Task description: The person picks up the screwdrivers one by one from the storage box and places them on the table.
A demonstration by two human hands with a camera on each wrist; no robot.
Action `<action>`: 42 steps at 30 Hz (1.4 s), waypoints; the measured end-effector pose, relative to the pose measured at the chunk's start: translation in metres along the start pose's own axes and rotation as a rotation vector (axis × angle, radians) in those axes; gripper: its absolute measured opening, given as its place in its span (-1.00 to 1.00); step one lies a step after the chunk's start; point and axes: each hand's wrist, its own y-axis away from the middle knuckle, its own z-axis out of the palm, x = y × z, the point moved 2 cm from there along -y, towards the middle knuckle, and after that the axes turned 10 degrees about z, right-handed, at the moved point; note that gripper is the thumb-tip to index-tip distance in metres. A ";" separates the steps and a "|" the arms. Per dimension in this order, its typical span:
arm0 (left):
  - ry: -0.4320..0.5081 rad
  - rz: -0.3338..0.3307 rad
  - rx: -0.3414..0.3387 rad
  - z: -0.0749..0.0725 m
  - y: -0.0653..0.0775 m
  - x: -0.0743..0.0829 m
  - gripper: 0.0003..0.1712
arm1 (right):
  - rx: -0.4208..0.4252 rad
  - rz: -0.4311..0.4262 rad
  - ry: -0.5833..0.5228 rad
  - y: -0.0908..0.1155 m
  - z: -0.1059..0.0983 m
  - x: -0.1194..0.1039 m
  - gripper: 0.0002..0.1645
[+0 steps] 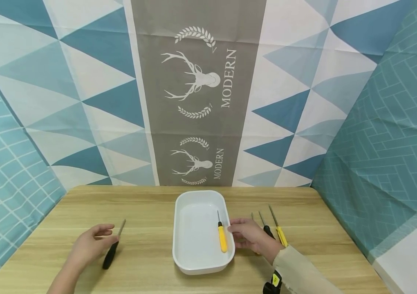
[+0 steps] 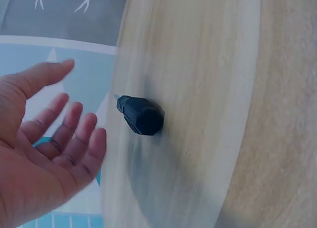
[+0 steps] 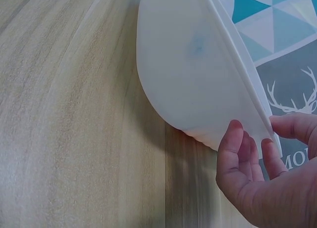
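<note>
A white tray [image 1: 193, 228] stands mid-table with a yellow-handled screwdriver [image 1: 222, 237] lying inside along its right side. At the tray's right rim my right hand [image 1: 250, 236] pinches the edge, thumb on the rim and fingers against the outer wall, as the right wrist view also shows. On the left, my left hand [image 1: 92, 243] hovers beside a black-handled screwdriver [image 1: 110, 255], its fingers loosely bent and holding nothing. The left wrist view shows a gap between the fingers and the black handle [image 2: 143, 116].
Right of the tray, partly behind my right arm, lie a black-handled screwdriver [image 1: 267, 230], a long yellow-handled one [image 1: 281, 235] and another thin shaft [image 1: 252, 216]. A black and yellow tool [image 1: 275, 281] lies by my sleeve. Patterned cloth [image 1: 201, 143] hangs behind the table.
</note>
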 end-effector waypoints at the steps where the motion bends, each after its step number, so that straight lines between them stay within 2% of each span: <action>1: 0.006 0.009 0.006 0.001 0.000 0.002 -0.20 | -0.001 0.000 0.000 0.000 0.000 0.000 -0.47; 8: 0.027 0.036 0.037 0.005 0.000 0.017 -0.16 | -0.008 0.008 0.010 0.002 0.000 0.000 -0.46; 18: 0.101 0.124 0.045 0.016 -0.001 0.040 -0.28 | -0.016 0.001 0.013 0.001 -0.001 0.001 -0.46; 27: 0.124 0.207 0.050 0.026 -0.002 0.061 -0.36 | -0.019 -0.014 0.007 0.001 0.000 0.002 -0.46; 32: 0.156 0.221 0.044 0.033 -0.003 0.069 -0.40 | -0.017 -0.021 0.008 0.001 0.000 0.002 -0.46; 42: 0.252 0.240 0.077 0.054 -0.008 0.083 -0.46 | -0.006 -0.018 0.010 0.002 0.000 0.000 -0.47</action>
